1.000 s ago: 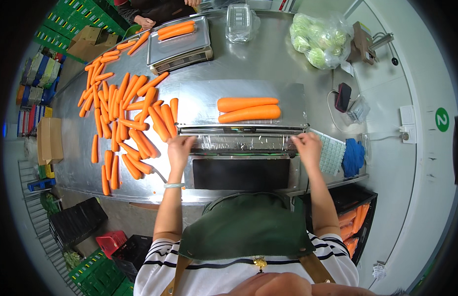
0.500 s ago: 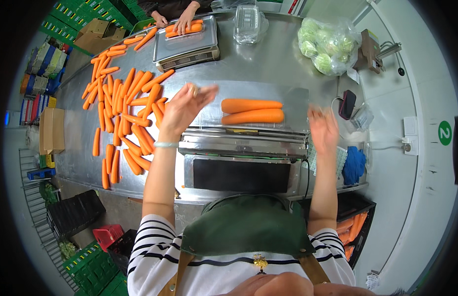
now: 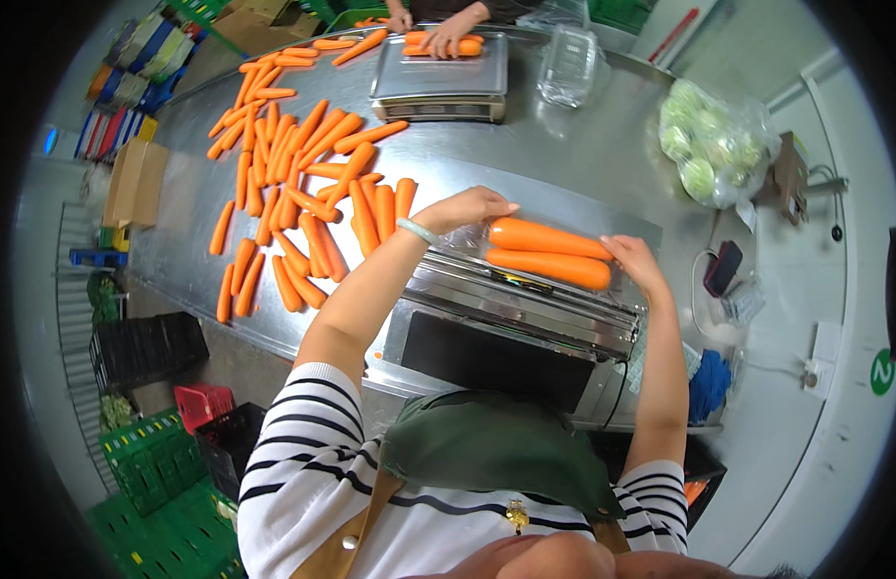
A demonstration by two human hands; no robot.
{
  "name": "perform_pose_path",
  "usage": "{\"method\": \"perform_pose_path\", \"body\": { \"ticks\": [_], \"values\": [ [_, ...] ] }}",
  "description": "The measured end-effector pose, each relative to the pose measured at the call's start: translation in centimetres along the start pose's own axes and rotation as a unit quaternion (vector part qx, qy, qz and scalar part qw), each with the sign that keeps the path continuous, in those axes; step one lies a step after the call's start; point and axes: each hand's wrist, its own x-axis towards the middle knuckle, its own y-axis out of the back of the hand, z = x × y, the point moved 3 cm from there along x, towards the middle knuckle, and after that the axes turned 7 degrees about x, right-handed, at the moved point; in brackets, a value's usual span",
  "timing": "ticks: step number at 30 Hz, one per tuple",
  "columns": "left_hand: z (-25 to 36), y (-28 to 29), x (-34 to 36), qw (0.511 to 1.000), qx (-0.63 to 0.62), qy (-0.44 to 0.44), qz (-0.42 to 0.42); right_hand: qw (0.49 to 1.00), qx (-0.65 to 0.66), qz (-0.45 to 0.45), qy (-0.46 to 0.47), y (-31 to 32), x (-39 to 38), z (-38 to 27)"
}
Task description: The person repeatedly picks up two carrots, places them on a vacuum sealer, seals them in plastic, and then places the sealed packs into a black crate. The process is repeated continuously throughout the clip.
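Two large carrots (image 3: 547, 268) lie side by side in a clear tray just beyond the film-wrapping machine (image 3: 525, 294). My left hand (image 3: 472, 205) is closed at the tray's left end, fingertips pinching clear plastic beside it; whether that is tray or loose film is hard to tell. My right hand (image 3: 633, 259) grips the tray's right end with thumb and fingers. Crinkled clear film (image 3: 460, 234) shows under my left hand. Many loose carrots (image 3: 323, 246) cover the steel table (image 3: 217, 309) to the left.
A co-worker's hand (image 3: 446, 37) rests on carrots on a scale (image 3: 438, 82) at the back. Behind on the right are stacked clear trays (image 3: 569, 68), bagged lettuces (image 3: 708, 145), a dark phone (image 3: 723, 268) and blue cloth (image 3: 708, 386). Black crates (image 3: 149, 352) stand lower left.
My hands have left the machine's front and moved up to the two-carrot tray, closing at its ends. The co-worker has reached onto the carrots on the scale. The view has rotated.
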Motion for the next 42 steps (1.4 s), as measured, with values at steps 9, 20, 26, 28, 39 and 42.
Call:
{"method": "perform_pose_path", "body": {
  "ticks": [9,20,26,28,39,42],
  "values": [
    [1.1,-4.6,-9.5,0.982,-0.133,0.112,0.068,0.977,0.208,0.033,-0.034,-3.8,-9.4,-2.2],
    [-11.6,-15.5,-16.5,0.963,0.162,0.057,0.207,0.988,0.053,0.145,0.012,-15.3,-19.3,10.8],
    [-14.3,-16.7,-18.3,0.931,0.031,0.01,0.363,0.945,0.242,0.211,-0.058,-16.2,-21.5,14.1],
    [-15.1,-17.5,-18.7,0.941,-0.065,-0.042,0.33,0.925,0.252,0.286,-0.004,-17.4,-21.6,14.2],
    [-14.0,-18.8,-17.6,0.878,0.36,-0.105,0.297,0.792,0.256,0.553,0.035,-20.4,-33.3,19.8],
    [-12.6,-20.8,-14.6,0.83,0.481,-0.161,0.232,0.787,0.165,0.591,-0.056,-25.4,-30.2,24.4]
  ]
}}
